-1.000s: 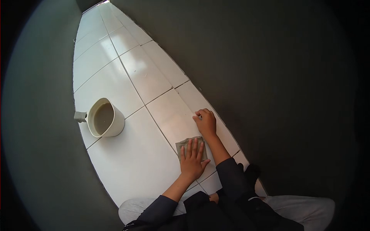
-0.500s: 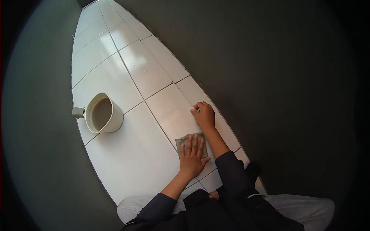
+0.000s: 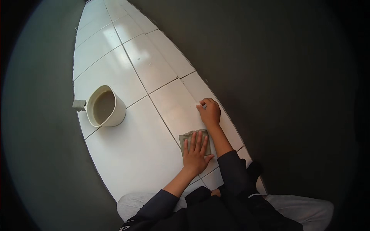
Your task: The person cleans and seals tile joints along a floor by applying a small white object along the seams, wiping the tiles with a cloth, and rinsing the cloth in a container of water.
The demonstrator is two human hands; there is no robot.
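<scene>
My left hand [image 3: 195, 154] lies flat, fingers spread, on a folded grey-green cloth [image 3: 185, 138] that rests on the white tiles. Beyond it and to the right, my right hand [image 3: 210, 111] is curled with the fingertips bent in near the tile surface, close to the right edge; whether anything is between its fingers is too small to make out. At the left stands a cream-coloured container [image 3: 115, 113] holding murky greyish liquid, with a grey piece of material over its handle [image 3: 79, 105].
The white tiled surface [image 3: 127, 154] has dark joints and narrows away from me. Dark grey areas [image 3: 289, 96] border it on both sides. My legs in light grey trousers [image 3: 304, 208] are folded at the near end, with a dark foot [image 3: 254, 169] at the right edge.
The camera view has shifted slightly, so the tiles and container appear higher in the picture. My left hand stays flat on the cloth, and my right hand remains curled near the right edge.
</scene>
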